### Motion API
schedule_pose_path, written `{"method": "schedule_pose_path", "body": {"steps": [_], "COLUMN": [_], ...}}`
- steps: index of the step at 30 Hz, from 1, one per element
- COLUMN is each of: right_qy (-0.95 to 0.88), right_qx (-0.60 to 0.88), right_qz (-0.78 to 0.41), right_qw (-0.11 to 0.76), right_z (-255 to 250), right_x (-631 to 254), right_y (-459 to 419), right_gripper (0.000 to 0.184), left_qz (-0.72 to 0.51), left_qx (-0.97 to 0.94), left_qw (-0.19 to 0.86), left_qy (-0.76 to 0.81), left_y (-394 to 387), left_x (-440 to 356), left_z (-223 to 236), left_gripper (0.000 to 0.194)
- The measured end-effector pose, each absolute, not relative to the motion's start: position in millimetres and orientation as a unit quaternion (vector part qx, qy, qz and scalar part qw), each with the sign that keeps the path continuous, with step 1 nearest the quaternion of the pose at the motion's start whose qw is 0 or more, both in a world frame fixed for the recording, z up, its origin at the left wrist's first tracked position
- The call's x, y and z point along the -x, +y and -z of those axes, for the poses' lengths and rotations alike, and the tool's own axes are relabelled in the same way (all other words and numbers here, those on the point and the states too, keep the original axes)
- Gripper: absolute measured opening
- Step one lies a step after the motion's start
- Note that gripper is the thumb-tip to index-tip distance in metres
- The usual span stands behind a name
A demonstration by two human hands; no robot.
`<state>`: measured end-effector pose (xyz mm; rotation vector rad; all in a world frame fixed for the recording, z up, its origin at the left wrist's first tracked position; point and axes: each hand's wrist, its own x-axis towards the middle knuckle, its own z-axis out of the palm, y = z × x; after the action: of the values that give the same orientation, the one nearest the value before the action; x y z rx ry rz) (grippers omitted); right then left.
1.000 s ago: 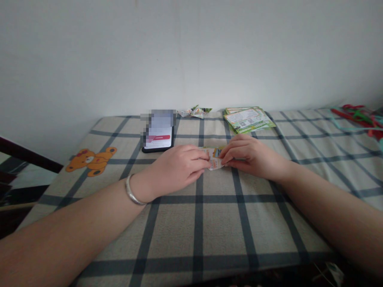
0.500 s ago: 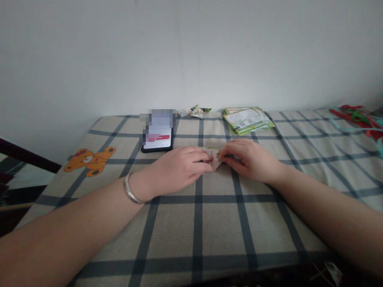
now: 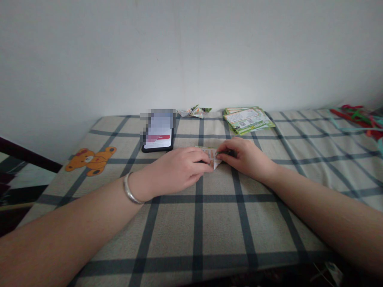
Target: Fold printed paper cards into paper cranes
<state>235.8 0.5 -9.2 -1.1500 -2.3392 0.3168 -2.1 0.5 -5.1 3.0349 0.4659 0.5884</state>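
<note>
Left hand holds printed paper down mid-table, back from the front edge; right hand, fingertips narrow, seems to pinch the paper's corner. Steady left-hand pressure should keep the fold straight.

A home setting is suggested, though the exact room cannot be told. The worktop is covered by a checked cloth in beige and grey-blue, and its far edge is set near a plain, pale wall. An orange cartoon bear is seen near the left edge, and a phone is laid towards the far left corner.
</note>
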Motion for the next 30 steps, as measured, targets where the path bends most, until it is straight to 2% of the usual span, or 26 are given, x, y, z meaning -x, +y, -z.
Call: {"method": "schedule_pose_path", "body": {"steps": [10,15,23,30], "right_qy": [-0.864,-0.918,-0.914,-0.904], "right_qx": [0.381,0.291,0.318,0.343], "right_qz": [-0.144,-0.097,-0.015,-0.018], "right_qw": [0.295,0.252,0.251,0.254], "right_z": [9.1,1.7,7.3,6.5], "right_x": [-241.9,-248.0,-247.9,-244.8], "right_y": [1.8,1.7,0.7,-1.4], "right_gripper": [0.004,0.009,0.023,0.015], "left_qz": [-0.172,-0.168,-0.164,-0.172], "left_qx": [-0.969,-0.968,-0.963,-0.964], "left_qw": [0.025,0.008,-0.017,-0.001], "left_qy": [0.177,0.186,0.212,0.203], "left_y": [0.3,-0.2,-1.8,-0.5], "left_x": [3.4,4.0,4.0,4.3], "left_z": [6.8,7.9,8.0,8.2], "left_gripper": [0.028,0.027,0.025,0.025]}}
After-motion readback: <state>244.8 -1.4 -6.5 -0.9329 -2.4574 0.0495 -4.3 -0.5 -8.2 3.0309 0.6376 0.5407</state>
